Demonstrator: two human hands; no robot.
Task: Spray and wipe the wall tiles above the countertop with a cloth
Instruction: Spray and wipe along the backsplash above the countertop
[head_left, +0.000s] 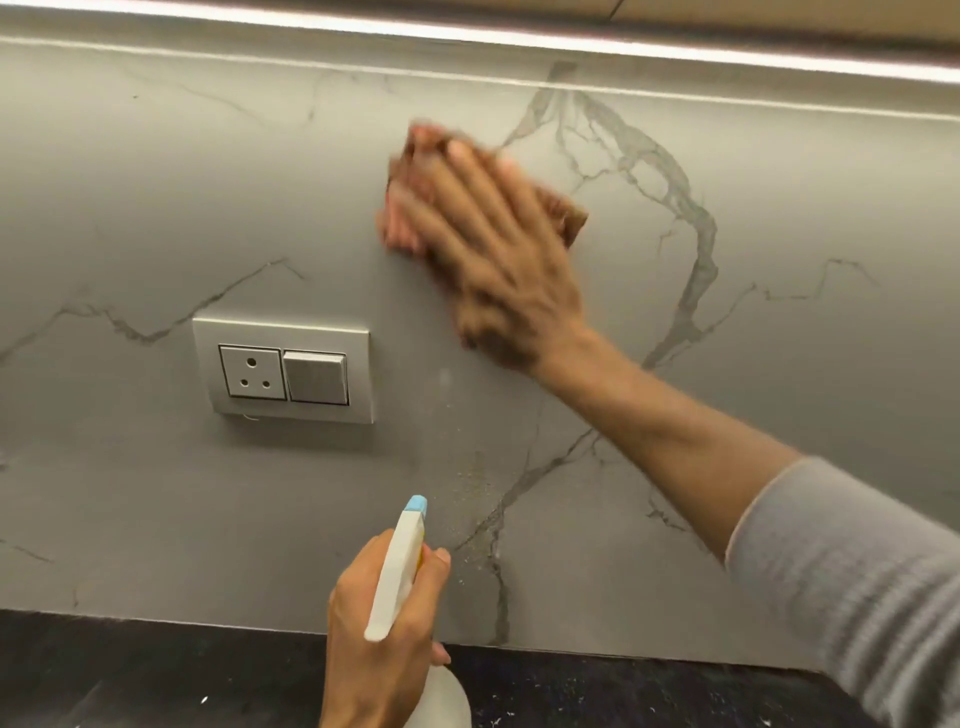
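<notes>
The right hand (498, 249) lies flat, fingers spread, pressing the brown cloth (569, 221) against the wall tiles (779, 208) high above the worktop (130, 670), up and to the right of the socket plate (283, 371). The left hand (374, 644) grips the spray bottle (397, 566) over the worktop's back edge, nozzle toward the tile. The wipe probably goes best with an even palm and overlapping strokes down to the droplets (470, 483) just above the nozzle, steering the damp cloth clear of the socket.
</notes>
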